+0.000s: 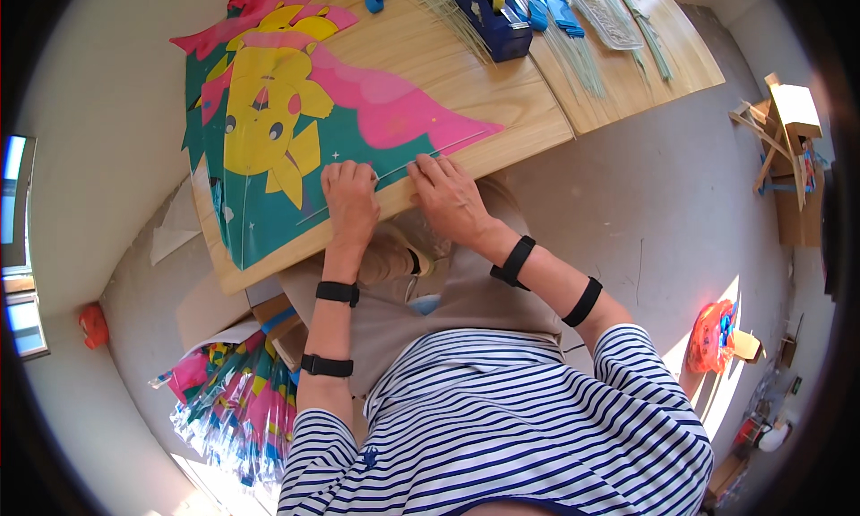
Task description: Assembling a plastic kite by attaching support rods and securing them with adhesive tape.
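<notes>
A kite [269,122] of thin green and pink sheet with a yellow cartoon figure lies spread over the near left part of the wooden table. Along its near edge runs a thin pale rod [394,170]. My left hand [350,198] has its fingers curled closed on the rod at the kite's edge. To the right, my right hand [448,198] pinches the same rod with thumb and fingers. A short length of rod shows between the hands, and its ends stick out past both. What lies under my fingertips is hidden.
On the wooden table [528,153] stand a blue tape dispenser [493,19] and a clear tray [607,19] of small parts, among thin sticks [573,59] and blue strips [555,5]. A colourful plastic-wrapped bundle [242,399] is down left; an orange bag [710,337] lies right.
</notes>
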### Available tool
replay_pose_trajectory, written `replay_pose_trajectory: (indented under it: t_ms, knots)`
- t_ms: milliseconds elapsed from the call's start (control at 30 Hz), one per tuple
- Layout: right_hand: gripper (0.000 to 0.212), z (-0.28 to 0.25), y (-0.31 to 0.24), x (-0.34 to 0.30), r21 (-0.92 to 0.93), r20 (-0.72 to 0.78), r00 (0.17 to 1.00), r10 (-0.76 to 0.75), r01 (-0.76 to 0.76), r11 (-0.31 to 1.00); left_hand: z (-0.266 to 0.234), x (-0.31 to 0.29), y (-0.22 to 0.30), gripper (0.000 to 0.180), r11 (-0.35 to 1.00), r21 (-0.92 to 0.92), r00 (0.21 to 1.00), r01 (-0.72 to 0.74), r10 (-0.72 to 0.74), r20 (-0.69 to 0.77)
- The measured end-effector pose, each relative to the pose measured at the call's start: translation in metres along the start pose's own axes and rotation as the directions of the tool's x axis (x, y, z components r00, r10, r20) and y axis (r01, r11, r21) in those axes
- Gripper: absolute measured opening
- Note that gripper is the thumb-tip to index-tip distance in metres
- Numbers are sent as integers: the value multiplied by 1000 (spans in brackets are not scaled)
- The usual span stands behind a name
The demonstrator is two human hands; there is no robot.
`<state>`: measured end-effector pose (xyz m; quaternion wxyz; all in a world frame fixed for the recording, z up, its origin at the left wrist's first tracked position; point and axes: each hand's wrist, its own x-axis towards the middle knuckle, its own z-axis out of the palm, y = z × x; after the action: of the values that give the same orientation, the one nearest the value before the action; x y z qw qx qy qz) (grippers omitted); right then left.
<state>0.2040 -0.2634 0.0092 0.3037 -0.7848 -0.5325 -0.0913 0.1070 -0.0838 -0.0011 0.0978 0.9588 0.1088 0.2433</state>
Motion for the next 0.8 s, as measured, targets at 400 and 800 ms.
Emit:
replay_pose_trajectory:
  t_ms: [400, 800]
  knots:
    - [49, 9, 8, 1, -32, 63, 998, 4, -2, 999, -1, -1, 2, 10, 1000, 20, 1000, 22, -23, 16]
    - [54, 11, 7, -2, -51, 19, 1000, 1, 0, 999, -3, -1, -1, 11, 999, 40, 1000, 24, -24, 11]
